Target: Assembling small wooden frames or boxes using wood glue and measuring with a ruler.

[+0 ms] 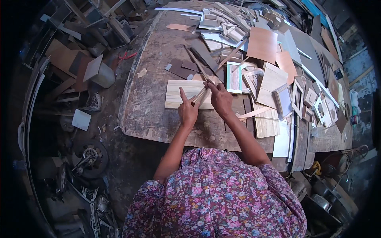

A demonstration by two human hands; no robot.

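A pale wooden board lies flat on the worn workbench, under and beyond my hands. A short, narrow piece of wood slants between both hands above the board. My left hand has its lower end between thumb and fingers, while the index finger points outward. My right hand is closed around the upper end, its fingertips bunched together. From those fingertips a long thin wooden strip runs away to the far left; whether the right hand grips it too, I cannot tell.
Brown sheet pieces and a dark long strip lie beyond the board. Small wooden frames, panels and offcuts crowd the bench's right side. A red-handled tool and a wheel are on the floor at left.
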